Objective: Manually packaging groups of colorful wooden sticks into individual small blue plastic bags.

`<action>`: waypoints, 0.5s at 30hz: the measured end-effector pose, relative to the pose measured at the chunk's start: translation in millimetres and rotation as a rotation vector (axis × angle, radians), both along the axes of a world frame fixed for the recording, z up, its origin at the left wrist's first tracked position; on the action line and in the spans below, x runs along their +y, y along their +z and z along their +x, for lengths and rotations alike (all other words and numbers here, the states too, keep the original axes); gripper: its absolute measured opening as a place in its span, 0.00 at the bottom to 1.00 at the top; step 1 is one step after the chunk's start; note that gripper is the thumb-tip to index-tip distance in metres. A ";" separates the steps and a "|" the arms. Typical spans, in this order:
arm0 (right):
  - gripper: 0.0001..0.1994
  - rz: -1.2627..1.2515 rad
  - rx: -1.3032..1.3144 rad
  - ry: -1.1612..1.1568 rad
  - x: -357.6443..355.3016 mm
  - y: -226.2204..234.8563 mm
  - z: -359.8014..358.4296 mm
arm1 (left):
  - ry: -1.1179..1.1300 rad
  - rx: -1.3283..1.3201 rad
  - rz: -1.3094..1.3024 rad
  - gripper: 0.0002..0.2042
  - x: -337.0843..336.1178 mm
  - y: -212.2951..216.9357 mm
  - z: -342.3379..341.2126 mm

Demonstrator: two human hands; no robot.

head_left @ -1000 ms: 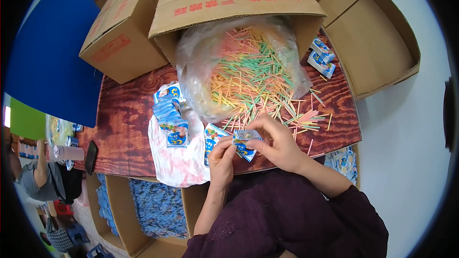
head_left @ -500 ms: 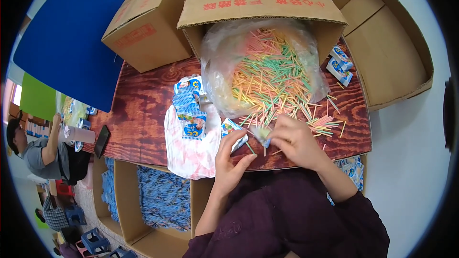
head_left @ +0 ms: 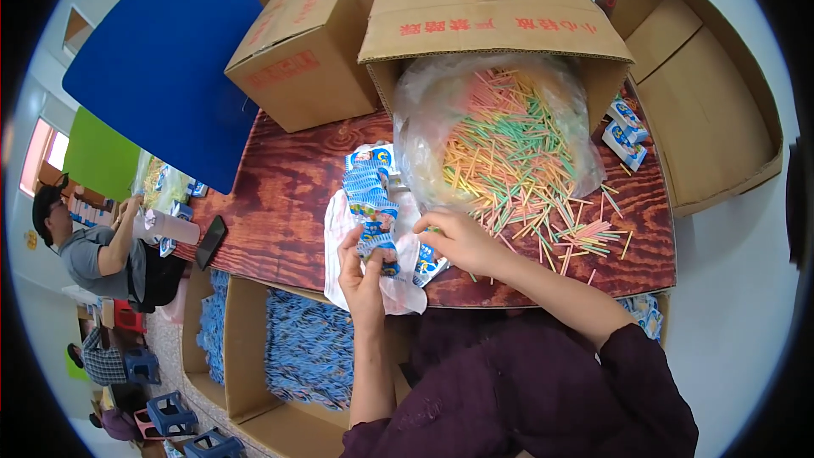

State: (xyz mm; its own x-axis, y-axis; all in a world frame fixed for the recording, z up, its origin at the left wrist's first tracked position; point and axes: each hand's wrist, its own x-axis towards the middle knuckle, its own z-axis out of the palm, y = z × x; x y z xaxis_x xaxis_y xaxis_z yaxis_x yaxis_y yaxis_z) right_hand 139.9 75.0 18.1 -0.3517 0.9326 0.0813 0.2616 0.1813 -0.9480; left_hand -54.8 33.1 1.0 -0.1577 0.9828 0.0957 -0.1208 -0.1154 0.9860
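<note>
Blue packet (head_left: 379, 243) pinched in left hand (head_left: 360, 267), right hand (head_left: 458, 242) closed just beside

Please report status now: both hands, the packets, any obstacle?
Left hand pinching a small blue packet. Right hand at the coloured sticks. Packet stack beside; nothing blocking.

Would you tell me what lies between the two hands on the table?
In the head view, a small blue-and-white packet lies on the white plastic sheet between the left hand and the right hand.
</note>
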 end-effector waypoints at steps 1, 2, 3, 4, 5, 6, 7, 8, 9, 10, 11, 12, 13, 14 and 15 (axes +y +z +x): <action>0.10 0.008 0.003 0.001 9.4 -13.1 -8.1 | 0.001 0.003 0.008 0.18 7.0 -6.3 -2.4; 0.10 0.042 -0.051 0.004 18.5 -21.2 -18.4 | 0.073 0.060 0.069 0.17 14.5 -11.3 -5.3; 0.10 0.076 -0.107 0.003 25.7 -28.0 -27.3 | 0.143 0.115 0.130 0.17 20.3 -15.3 -7.9; 0.11 0.071 -0.102 -0.028 31.4 -27.7 -37.6 | 0.126 0.151 0.122 0.13 23.8 -19.5 -12.0; 0.11 0.077 -0.101 -0.024 34.8 -27.3 -44.6 | 0.130 0.152 0.127 0.13 28.3 -25.2 -14.5; 0.11 0.094 -0.091 -0.025 37.2 -26.8 -50.5 | 0.165 0.157 0.120 0.09 32.8 -31.2 -15.4; 0.11 0.108 -0.083 -0.029 38.6 -26.1 -54.8 | 0.196 0.159 0.110 0.06 35.7 -31.5 -12.9; 0.11 0.136 -0.057 -0.027 40.3 -26.5 -58.9 | 0.225 0.171 0.118 0.04 39.0 -31.1 -10.0; 0.11 0.137 -0.059 -0.028 42.2 -27.9 -62.7 | 0.223 0.168 0.119 0.04 43.9 -30.9 -9.2; 0.11 0.210 0.013 -0.055 42.8 -28.5 -66.1 | 0.253 0.183 0.127 0.04 47.5 -32.3 -8.7; 0.11 0.282 0.085 -0.082 42.6 -29.0 -67.8 | 0.283 0.198 0.136 0.04 50.0 -34.3 -8.6; 0.11 0.280 0.081 -0.082 40.3 -29.5 -65.6 | 0.282 0.195 0.133 0.04 52.6 -39.7 -9.5; 0.11 0.239 0.111 -0.079 36.1 -23.5 -61.9 | 0.297 0.239 0.159 0.06 55.6 -47.5 -12.5; 0.12 0.196 0.141 -0.079 31.7 -17.7 -56.5 | 0.308 0.285 0.182 0.08 57.6 -50.0 -13.6; 0.12 0.193 0.138 -0.077 26.8 -12.4 -49.3 | 0.309 0.283 0.179 0.08 57.6 -52.8 -13.4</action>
State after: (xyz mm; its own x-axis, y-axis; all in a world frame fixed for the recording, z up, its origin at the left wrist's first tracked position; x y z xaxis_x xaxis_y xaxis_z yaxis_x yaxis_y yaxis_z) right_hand 90.6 101.8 5.7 -0.2532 0.9187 0.3031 0.1521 0.3473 -0.9253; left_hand -68.2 90.7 -51.8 -0.3846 0.8577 0.3412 0.2177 -0.2750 0.9365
